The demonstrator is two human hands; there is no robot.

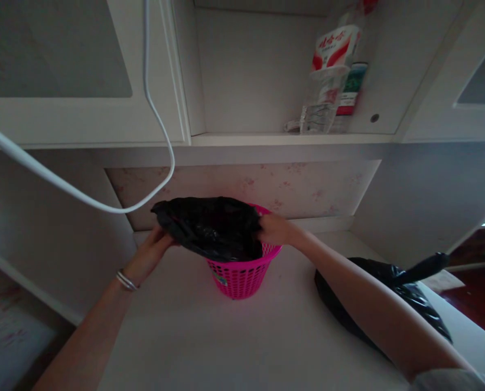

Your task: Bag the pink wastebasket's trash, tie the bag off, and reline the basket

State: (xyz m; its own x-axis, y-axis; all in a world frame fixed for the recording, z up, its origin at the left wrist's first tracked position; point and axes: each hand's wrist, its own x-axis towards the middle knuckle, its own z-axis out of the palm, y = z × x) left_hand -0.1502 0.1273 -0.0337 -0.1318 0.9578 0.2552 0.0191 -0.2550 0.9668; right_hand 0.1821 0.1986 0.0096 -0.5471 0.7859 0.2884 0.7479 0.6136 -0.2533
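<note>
A black plastic trash bag (214,228) lies spread over the mouth of a pink perforated basket (242,278), its left side hanging out past the rim. My left hand (158,245), below a silver bracelet, is closed on the bag's left edge, with some fingertips hidden under the plastic. At the basket's right rim, my right hand (274,229) grips the bag's right edge; its fingertips are out of sight behind the black film.
A second black bag (413,293), knotted and full, sits on the white counter (242,347) under my right forearm. Plastic bottles (326,87) stand in the open cabinet above. A white cable (104,206) hangs in front at left.
</note>
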